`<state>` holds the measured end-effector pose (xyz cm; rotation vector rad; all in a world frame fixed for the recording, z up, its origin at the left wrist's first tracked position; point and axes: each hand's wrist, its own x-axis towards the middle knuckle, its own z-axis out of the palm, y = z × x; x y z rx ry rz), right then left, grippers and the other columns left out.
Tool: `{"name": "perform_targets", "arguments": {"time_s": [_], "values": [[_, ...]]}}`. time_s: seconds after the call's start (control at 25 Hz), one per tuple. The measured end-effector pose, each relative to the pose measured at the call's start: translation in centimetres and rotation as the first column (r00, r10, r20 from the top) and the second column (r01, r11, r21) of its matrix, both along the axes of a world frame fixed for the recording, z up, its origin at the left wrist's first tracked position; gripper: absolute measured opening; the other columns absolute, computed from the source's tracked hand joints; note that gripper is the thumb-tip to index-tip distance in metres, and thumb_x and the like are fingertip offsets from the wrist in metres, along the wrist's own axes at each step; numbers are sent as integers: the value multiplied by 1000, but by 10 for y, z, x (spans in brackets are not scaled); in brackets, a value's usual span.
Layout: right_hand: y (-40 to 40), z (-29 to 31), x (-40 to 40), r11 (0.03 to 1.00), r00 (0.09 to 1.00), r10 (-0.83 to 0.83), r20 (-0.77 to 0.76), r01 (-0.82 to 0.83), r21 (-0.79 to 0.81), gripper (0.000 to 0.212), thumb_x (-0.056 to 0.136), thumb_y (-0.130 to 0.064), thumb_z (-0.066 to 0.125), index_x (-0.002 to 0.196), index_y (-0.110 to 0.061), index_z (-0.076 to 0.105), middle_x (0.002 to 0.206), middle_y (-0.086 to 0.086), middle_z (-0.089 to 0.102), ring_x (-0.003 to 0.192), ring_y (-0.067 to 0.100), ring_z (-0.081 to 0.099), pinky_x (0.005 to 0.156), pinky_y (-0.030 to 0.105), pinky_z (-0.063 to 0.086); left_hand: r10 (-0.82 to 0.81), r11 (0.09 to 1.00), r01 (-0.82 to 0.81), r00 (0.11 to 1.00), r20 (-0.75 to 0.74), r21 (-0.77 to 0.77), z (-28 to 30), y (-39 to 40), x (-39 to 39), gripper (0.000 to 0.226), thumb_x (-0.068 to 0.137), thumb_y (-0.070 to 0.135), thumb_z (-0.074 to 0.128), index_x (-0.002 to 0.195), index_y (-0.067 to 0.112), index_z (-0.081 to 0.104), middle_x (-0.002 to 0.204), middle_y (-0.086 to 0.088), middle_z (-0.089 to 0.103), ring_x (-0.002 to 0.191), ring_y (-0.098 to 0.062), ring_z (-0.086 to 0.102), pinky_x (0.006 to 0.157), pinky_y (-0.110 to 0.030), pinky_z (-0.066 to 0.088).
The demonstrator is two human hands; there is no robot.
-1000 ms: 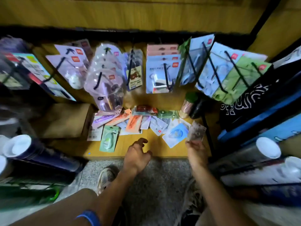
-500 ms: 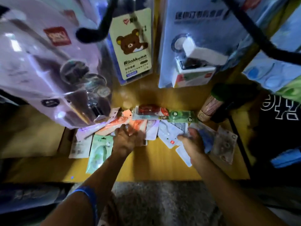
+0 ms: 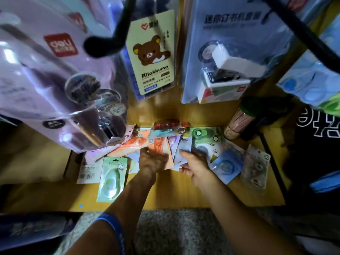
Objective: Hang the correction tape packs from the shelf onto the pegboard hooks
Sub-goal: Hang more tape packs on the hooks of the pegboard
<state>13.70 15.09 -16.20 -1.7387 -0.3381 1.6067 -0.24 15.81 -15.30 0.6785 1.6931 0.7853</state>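
A loose heap of flat correction tape packs lies on the yellow wooden shelf [image 3: 184, 192], and both hands reach into it from the near edge. The left hand [image 3: 152, 162] lies palm-down on the orange card-backed correction tape pack [image 3: 158, 146] in the middle of the heap; the fingers are blurred, so I cannot tell whether its grip is spread or pinching the card. Just right of the orange pack, the right hand [image 3: 193, 165] rests on a pale white-grey correction tape pack [image 3: 184, 146], the thumb over its top and the fingers under its near edge, a grip that pinches the pack.

Left of the orange pack, near the shelf's front edge, lies a green blister pack with a small panda figure [image 3: 112, 178]. Right of it lie a blue square pack with a round tape window [image 3: 228, 165] and, further right, a clear pack with a patterned backing [image 3: 256, 169]. Behind it, at the back of the heap, sit a red-topped pack [image 3: 169, 124] and a green dispenser pack [image 3: 206, 134].

Above the heap, goods hang from black pegboard hooks [image 3: 110, 41]: a lilac blister pack with a red logo [image 3: 46, 70], a cream bear-print card [image 3: 153, 52] and a pale blue stapler pack [image 3: 226, 57].
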Motion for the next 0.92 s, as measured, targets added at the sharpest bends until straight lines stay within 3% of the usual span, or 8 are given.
{"name": "perform_targets", "arguments": {"time_s": [0.12, 0.28, 0.36, 0.44, 0.56, 0.68, 0.76, 0.92], "values": [[2, -1, -9, 994, 982, 111, 151, -112, -5, 12, 87, -26, 72, 88, -18, 64, 76, -1, 63, 57, 18, 56, 44, 26, 42, -1, 999, 6, 994, 108, -49, -8, -5, 4, 34, 82, -9, 69, 81, 20, 51, 114, -15, 63, 86, -19, 58, 47, -13, 49], [-4, -8, -10, 995, 961, 74, 265, -88, 40, 43, 75, -14, 80, 116, -6, 67, 104, 11, 73, 76, 24, 69, 50, 22, 47, -87, 991, 98, 988, 129, -86, -3, -20, 13, 29, 72, -5, 79, 97, 4, 69, 100, -13, 73, 69, -18, 67, 54, -22, 52], [-18, -3, -5, 995, 962, 27, 271, -53, 89, 31, 75, -4, 79, 105, 1, 70, 99, 15, 72, 65, 19, 65, 46, 16, 47, -111, 992, 118, 985, 129, -50, 0, -31, 10, 27, 71, -6, 78, 93, 7, 69, 102, -15, 74, 71, -18, 68, 62, -26, 55], [-40, 10, 2, 993, 975, -15, 224, -13, 120, 20, 78, 0, 76, 98, 0, 72, 97, 21, 72, 61, 15, 63, 44, 14, 50, -158, 987, 162, 979, 129, -22, 6, -44, 9, 33, 71, 7, 83, 99, 7, 66, 99, -11, 75, 78, -20, 71, 69, -29, 56], [-81, 39, 14, 990, 988, -88, 127, 72, 120, 14, 81, 1, 73, 94, -4, 72, 93, 18, 73, 63, 15, 67, 51, 20, 56, -106, 994, 112, 959, 262, -9, 35, -69, 18, 36, 74, 14, 83, 102, 14, 61, 96, -7, 76, 78, -17, 73, 64, -24, 57], [-129, 75, 27, 984, 988, -142, 52, 136, 113, 18, 80, 1, 74, 98, 0, 73, 84, 9, 75, 63, 15, 70, 56, 25, 59, -120, 992, 128, 929, 351, 1, 75, -98, 26, 23, 79, 2, 76, 86, 20, 64, 83, -2, 76, 66, -11, 71, 51, -16, 53], [-162, 100, 35, 974, 983, -183, 10, 179, 139, 21, 79, 2, 75, 98, -4, 75, 82, 5, 77, 64, 13, 72, 55, 27, 59, -207, 976, 214, 901, 380, 23, 97, -123, 29, 21, 79, 0, 74, 74, 20, 73, 76, 1, 76, 69, -15, 72, 53, -17, 53], [-205, 156, 37, 930, 944, -269, -192, 306, 203, 26, 82, 0, 71, 108, -3, 71, 92, 13, 77, 70, 20, 73, 60, 32, 61, -215, 975, 217, 869, 445, 47, 145, -166, 33, 11, 77, 12, 76, 87, 17, 77, 93, -9, 77, 87, -27, 71, 67, -28, 56]]}}
